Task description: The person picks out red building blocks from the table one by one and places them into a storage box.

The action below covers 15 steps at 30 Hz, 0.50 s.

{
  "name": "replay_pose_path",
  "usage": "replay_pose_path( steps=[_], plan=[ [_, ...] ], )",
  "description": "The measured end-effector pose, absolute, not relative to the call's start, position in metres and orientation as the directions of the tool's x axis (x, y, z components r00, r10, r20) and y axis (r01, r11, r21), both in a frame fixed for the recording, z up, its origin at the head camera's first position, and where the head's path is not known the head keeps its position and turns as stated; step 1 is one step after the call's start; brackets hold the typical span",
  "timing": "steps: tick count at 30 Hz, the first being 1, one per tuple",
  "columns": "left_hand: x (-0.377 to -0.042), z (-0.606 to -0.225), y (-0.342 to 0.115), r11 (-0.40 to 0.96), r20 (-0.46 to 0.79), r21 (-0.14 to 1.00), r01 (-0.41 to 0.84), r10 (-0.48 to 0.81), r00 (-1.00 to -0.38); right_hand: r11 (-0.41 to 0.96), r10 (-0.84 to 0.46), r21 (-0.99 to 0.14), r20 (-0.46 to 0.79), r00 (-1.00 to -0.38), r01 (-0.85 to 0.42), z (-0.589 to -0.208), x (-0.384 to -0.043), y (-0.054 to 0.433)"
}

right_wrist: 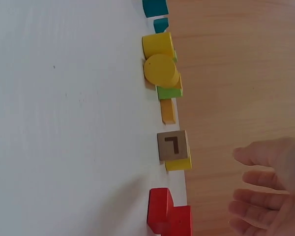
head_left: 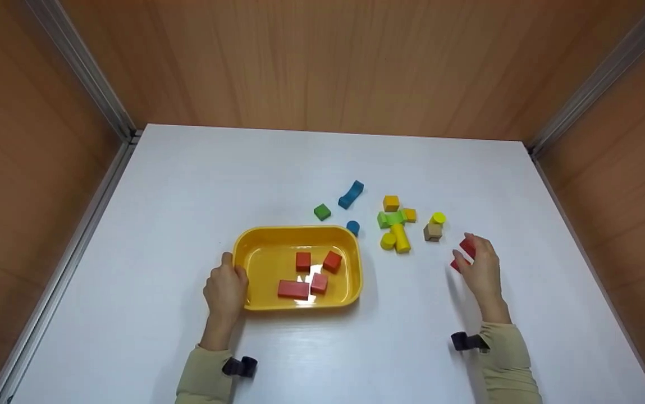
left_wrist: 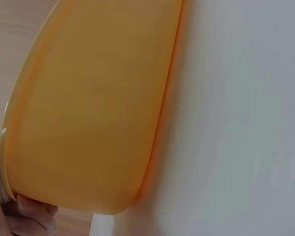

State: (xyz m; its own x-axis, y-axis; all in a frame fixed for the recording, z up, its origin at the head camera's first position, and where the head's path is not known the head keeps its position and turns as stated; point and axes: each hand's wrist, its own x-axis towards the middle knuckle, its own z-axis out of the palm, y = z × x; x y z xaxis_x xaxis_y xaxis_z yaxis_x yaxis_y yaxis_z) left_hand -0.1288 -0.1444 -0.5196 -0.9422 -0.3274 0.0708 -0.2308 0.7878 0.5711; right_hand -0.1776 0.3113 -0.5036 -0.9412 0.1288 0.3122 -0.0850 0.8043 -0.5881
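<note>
My left hand (head_left: pixel 225 287) grips the left end of a yellow tray (head_left: pixel 269 264), its fingers curled at the rim, as the left wrist view also shows. Inside lie several red blocks, among them a longer one (head_left: pixel 293 289) and a cube (head_left: pixel 303 261). To the right, my right hand (head_left: pixel 482 272) hovers by two red blocks (head_left: pixel 467 247), partly covering them in the head view. The right wrist view shows those blocks (right_wrist: pixel 160 210) standing on the table, apart from the hand, whose fingers (right_wrist: pixel 258 199) are extended and hold nothing.
Behind and right of the tray stand a green cube (head_left: pixel 322 211), a blue curved block (head_left: pixel 351 194) and a blue cylinder (head_left: pixel 353 227). Several yellow, orange and light green blocks cluster near a wooden cube (head_left: pixel 433 232). Wooden panels (head_left: pixel 322 67) enclose the white table (head_left: pixel 215 168).
</note>
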Motion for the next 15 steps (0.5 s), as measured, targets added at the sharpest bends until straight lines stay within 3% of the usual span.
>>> replay_pose_path(
  steps=[8, 15],
  plan=[
    [-0.129, -0.52, -0.145, 0.786, 0.079, 0.578, -0.221, -0.323, -0.943, 0.821, 0.175, -0.561, 0.075, -0.982, 0.104, -0.505, -0.187, 0.329],
    [-0.129, -0.519, -0.145, 0.792, 0.098, 0.576, -0.205, -0.315, -0.944, 0.83, 0.178, -0.542, 0.036, -0.983, 0.13, -0.515, -0.197, 0.344]
  ],
)
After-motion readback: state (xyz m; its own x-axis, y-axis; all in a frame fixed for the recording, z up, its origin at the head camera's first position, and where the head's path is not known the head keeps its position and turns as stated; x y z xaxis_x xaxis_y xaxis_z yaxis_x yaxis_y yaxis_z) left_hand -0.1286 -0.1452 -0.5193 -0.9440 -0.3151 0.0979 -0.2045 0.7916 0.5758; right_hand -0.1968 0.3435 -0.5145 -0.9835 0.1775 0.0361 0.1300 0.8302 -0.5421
